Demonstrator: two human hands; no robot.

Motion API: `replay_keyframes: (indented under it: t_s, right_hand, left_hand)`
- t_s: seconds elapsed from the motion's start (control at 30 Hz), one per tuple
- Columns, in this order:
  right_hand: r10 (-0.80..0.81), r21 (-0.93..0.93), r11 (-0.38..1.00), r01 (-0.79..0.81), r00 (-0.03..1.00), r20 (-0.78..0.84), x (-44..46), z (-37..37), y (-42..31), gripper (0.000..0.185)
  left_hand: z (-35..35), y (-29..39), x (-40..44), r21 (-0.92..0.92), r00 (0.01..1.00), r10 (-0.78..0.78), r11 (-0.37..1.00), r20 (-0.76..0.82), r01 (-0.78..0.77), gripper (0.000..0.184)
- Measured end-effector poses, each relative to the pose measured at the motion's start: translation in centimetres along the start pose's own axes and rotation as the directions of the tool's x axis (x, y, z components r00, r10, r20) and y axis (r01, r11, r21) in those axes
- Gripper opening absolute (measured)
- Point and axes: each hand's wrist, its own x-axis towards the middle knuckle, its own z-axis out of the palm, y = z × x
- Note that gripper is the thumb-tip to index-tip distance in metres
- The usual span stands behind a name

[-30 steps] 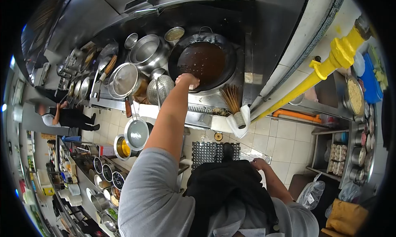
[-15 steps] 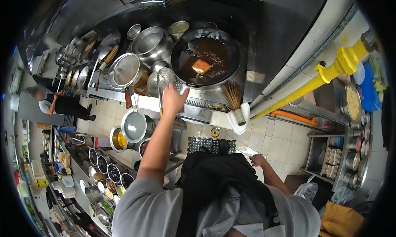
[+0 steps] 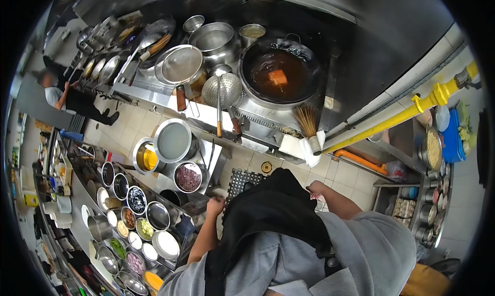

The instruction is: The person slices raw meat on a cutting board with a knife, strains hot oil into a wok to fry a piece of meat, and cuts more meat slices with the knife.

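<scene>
My left hand [image 3: 215,207] is low on the left beside my black apron [image 3: 270,216], its fingers curled in and nothing seen in it. At the apron's right side my right hand [image 3: 315,187] is closed by a small pinkish-white thing, too small to make out. An orange-brown block [image 3: 277,78] lies in dark liquid in the black wok [image 3: 250,71]. A perforated skimmer [image 3: 210,92] and a ladle [image 3: 220,71] rest left of the wok. Neither hand touches them.
A bamboo brush [image 3: 306,120] stands by a white cloth [image 3: 312,154] at the stove's front edge. Many bowls of ingredients, one holding dark red food [image 3: 188,177], fill the left counter. Another person [image 3: 67,97] stands far left. A yellow pipe [image 3: 402,109] crosses the right.
My left hand has drawn back from the wok to my side. The orange-brown block, unseen a second ago, now lies in the liquid. The view has shifted left.
</scene>
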Motion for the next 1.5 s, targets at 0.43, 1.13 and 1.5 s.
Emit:
replay_keyframes:
  t_s: [0.43,1.13,1.5]
  right_hand:
    - [-0.079,-0.248,0.966,0.076,0.997,0.0,-1.0,-0.7,-7.5,0.03]
    - [-0.313,0.147,0.942,0.301,0.947,0.066,-0.6,-1.8,-0.1,0.024]
    - [-0.029,-0.211,0.977,0.03,1.0,0.012,-5.4,-7.7,16.5,0.042]
  left_hand:
    - [6.2,-15.4,-5.6,-0.189,0.802,-0.435,0.82,0.409,0.541,0.028]
    - [10.9,16.2,18.4,-0.492,0.985,0.075,0.859,-0.158,-0.144,0.054]
    - [15.0,27.2,22.3,-1.0,0.957,-0.29,0.027,-0.002,0.006,0.033]
